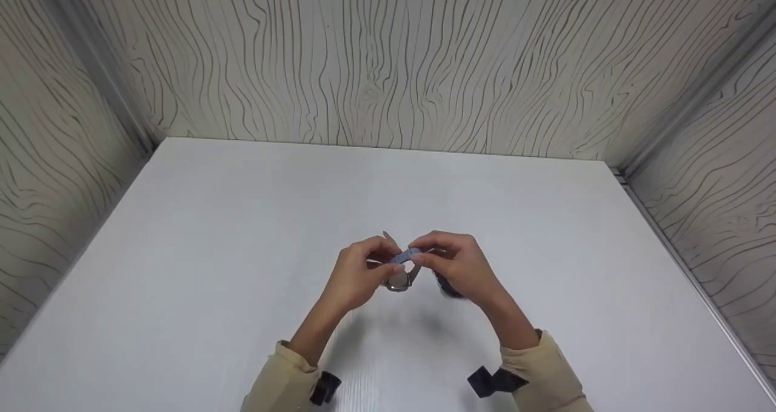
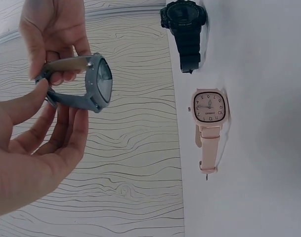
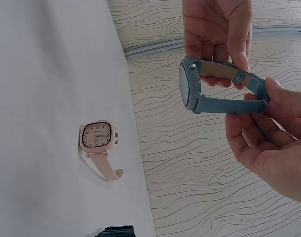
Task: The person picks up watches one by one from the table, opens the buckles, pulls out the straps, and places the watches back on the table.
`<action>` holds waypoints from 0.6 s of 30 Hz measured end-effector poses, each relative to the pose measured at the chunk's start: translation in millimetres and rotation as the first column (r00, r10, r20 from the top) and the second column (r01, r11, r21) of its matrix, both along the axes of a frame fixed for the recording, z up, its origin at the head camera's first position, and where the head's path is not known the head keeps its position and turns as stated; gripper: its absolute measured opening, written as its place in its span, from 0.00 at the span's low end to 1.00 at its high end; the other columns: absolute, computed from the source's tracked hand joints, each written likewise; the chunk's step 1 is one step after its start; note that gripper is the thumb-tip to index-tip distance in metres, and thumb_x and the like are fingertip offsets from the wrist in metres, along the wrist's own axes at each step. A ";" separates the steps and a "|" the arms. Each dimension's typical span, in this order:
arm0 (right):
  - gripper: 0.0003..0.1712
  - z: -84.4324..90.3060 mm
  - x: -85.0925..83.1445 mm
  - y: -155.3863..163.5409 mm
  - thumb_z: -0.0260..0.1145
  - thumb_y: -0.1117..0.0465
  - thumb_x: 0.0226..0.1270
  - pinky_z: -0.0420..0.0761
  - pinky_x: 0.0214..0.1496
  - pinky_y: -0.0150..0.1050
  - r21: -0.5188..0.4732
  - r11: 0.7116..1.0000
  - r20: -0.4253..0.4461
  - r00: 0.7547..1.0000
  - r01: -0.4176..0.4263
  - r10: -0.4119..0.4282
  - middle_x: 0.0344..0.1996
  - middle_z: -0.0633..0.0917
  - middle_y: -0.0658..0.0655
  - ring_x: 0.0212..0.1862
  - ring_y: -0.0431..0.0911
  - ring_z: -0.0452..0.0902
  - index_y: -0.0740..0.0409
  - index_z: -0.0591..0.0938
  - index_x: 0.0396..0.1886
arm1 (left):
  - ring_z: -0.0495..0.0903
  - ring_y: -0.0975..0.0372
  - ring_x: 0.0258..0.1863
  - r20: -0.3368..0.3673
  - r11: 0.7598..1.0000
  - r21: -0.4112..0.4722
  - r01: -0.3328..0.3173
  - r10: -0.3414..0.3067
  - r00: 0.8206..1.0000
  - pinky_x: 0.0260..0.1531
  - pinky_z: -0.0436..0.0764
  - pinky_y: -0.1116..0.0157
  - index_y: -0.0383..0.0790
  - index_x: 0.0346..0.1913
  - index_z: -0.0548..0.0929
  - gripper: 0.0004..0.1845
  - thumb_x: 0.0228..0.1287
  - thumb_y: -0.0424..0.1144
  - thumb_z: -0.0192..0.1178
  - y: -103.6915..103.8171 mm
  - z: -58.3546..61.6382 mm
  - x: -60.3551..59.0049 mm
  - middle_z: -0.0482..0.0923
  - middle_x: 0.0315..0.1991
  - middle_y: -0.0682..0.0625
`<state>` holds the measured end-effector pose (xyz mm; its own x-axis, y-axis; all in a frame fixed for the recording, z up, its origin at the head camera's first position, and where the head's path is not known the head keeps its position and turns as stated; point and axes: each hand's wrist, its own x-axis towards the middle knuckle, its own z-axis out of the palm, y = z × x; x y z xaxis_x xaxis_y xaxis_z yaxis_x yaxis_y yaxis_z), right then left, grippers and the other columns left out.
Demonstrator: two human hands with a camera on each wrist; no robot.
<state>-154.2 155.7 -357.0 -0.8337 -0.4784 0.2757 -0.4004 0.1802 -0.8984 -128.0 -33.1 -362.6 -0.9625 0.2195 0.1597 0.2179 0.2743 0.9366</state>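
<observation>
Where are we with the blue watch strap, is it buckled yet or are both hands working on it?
Not settled: the blue watch is off the table, its strap looped, with the left hand and right hand both pinching at the buckle end; whether it is fastened is hidden by fingers. The pink watch and black watch lie flat on the table, untouched.

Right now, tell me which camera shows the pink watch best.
The left wrist view: the pink watch lies on the white table with dial, strap and buckle all visible. The right wrist view shows it smaller, strap partly folded under. In the head view, the hands hide it.
</observation>
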 end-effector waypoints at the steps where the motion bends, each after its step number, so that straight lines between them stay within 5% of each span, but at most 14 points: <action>1: 0.09 0.5 -0.2 0.3 0.63 0.67 0.60 0.79 0.45 0.39 0.003 1.000 0.003 1.000 -0.011 0.011 0.34 0.82 0.59 0.38 0.46 0.77 0.68 0.81 0.39 | 0.78 0.60 0.37 -0.007 1.000 -0.004 -0.003 0.003 1.000 0.41 0.79 0.65 0.35 0.38 0.80 0.07 0.55 0.29 0.63 0.1 0.1 0.3 0.77 0.34 0.50; 10: 0.12 15.2 5.9 -4.4 0.64 0.72 0.57 0.79 0.43 0.35 0.101 0.994 0.011 0.999 -0.047 0.046 0.36 0.80 0.62 0.40 0.48 0.77 0.71 0.80 0.42 | 0.77 0.60 0.38 -0.034 0.998 -0.054 -0.029 0.027 0.999 0.42 0.78 0.65 0.36 0.37 0.80 0.07 0.54 0.28 0.63 1.7 5.0 3.2 0.77 0.33 0.51; 18: 0.10 31.1 17.2 -11.1 0.64 0.74 0.56 0.78 0.41 0.31 0.073 0.997 -0.040 0.999 -0.011 0.014 0.34 0.80 0.65 0.36 0.43 0.75 0.74 0.80 0.39 | 0.77 0.61 0.37 -0.043 0.998 -0.056 -0.011 0.009 0.999 0.42 0.78 0.65 0.36 0.39 0.81 0.08 0.55 0.30 0.63 2.0 7.1 3.4 0.77 0.34 0.51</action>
